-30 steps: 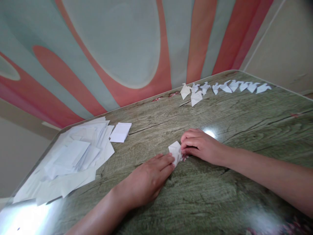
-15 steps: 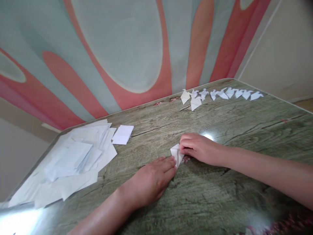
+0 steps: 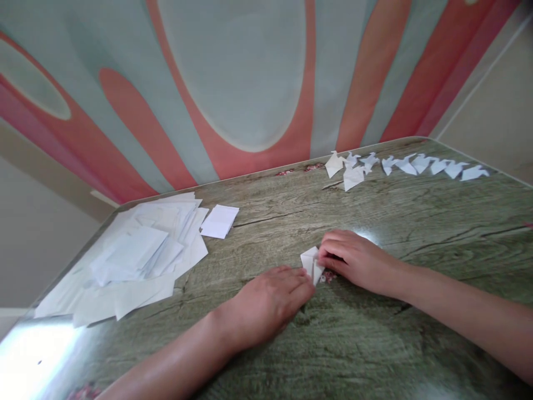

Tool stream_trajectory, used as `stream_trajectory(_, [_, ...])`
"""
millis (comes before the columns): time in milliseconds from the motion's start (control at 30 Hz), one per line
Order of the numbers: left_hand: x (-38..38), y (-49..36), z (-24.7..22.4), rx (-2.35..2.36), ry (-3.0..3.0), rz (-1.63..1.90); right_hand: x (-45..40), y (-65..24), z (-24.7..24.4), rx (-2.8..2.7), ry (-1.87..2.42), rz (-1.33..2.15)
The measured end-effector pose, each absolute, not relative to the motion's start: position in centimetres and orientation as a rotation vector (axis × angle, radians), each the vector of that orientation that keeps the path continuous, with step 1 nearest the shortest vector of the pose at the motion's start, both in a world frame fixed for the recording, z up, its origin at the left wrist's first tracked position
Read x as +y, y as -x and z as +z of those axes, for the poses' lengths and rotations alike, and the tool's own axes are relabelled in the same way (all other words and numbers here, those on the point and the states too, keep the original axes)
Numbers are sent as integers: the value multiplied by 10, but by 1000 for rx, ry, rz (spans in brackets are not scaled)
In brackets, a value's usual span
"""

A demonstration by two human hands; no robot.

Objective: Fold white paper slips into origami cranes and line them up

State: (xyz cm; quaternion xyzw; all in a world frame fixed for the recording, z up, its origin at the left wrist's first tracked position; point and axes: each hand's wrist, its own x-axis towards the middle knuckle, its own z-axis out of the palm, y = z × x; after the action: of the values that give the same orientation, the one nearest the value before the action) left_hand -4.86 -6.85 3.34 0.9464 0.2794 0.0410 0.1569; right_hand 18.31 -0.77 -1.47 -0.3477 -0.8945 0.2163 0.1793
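Observation:
A small piece of folded white paper [image 3: 310,259], kite-shaped with a crease down its middle, lies on the table between my hands. My left hand [image 3: 272,300] rests flat, palm down, its outstretched fingertips pressing the paper's lower left edge; its thumb is hidden. With bent fingers, my right hand [image 3: 350,258] pinches the paper's right corner and covers part of it. Toward the back right, several folded paper birds [image 3: 420,163] stand in a row, with another paper bird [image 3: 353,176] just in front.
At the left, a large spread pile of white paper sheets [image 3: 191,247] covers the table's side. Beside it lies a small stack of paper squares [image 3: 220,221]. The wood-grain table [image 3: 266,236] meets a patterned wall [image 3: 233,83] at the back.
The camera view has turned slightly left, so everything sits further right in the picture. Both hands stay on the folded paper, the right fingers now slightly lower along its right edge.

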Motion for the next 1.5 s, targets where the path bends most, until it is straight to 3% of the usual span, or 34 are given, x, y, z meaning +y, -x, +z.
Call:
stream_trajectory(333, [-60,38,6,844,-2674,442,-7,-182,-17,-2534,967,543])
stream_trajectory(1500, [-59,41,17,768,-2690,306,-13,-175,-10,-2497,1108,468])
